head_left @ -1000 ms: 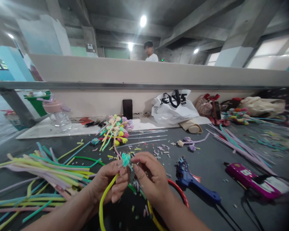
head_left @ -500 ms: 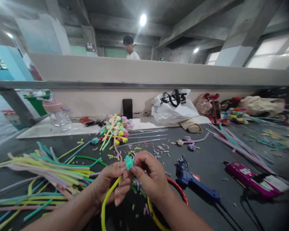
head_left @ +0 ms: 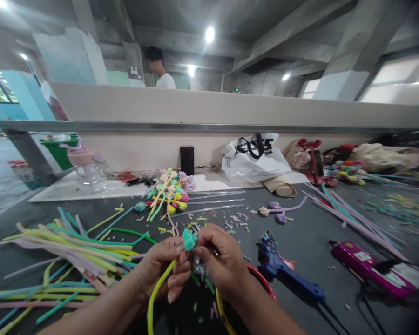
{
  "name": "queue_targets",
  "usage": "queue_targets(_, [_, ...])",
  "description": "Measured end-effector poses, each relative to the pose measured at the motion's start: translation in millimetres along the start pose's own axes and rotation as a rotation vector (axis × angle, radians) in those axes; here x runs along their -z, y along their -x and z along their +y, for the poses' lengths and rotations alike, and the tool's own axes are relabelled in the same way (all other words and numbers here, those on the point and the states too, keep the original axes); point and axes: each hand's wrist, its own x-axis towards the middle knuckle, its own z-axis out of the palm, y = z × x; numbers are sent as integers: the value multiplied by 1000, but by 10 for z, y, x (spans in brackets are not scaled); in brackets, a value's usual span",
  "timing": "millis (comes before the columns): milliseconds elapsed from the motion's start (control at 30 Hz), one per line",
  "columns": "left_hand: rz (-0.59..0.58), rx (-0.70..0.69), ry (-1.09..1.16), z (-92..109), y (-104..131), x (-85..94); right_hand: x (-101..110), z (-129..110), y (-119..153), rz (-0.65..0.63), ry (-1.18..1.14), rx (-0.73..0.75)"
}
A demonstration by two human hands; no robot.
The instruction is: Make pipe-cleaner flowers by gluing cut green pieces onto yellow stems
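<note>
A small teal fuzzy flower is pinched between my two hands at the lower centre. My left hand grips it from the left, with its fingers curled. A yellow stem hangs in a curve below my left fingers; where its upper end joins is hidden. On the right side of the flower, the thumb and fingers of my right hand are closed against its edge.
Pastel fuzzy stems lie at left. Beyond my hands are a flower bunch, a phone and a white bag. A blue glue gun and magenta tool lie right. A person is beyond the partition.
The view has shifted slightly. The teal flower looks turned a little, showing more of its tufts above my fingers. The person beyond the partition has moved left.
</note>
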Motion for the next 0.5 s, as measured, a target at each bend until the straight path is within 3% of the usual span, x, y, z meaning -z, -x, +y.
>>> queue_targets(133, [-13, 17, -117, 51, 2, -8, 11, 17, 19, 61, -91, -98])
queue_targets(233, [36, -20, -307, 98, 3, -21, 48, 22, 14, 74, -69, -74])
queue_targets(500, [140, -247, -1346, 296, 17, -132, 130, -31, -47, 39, 12, 21])
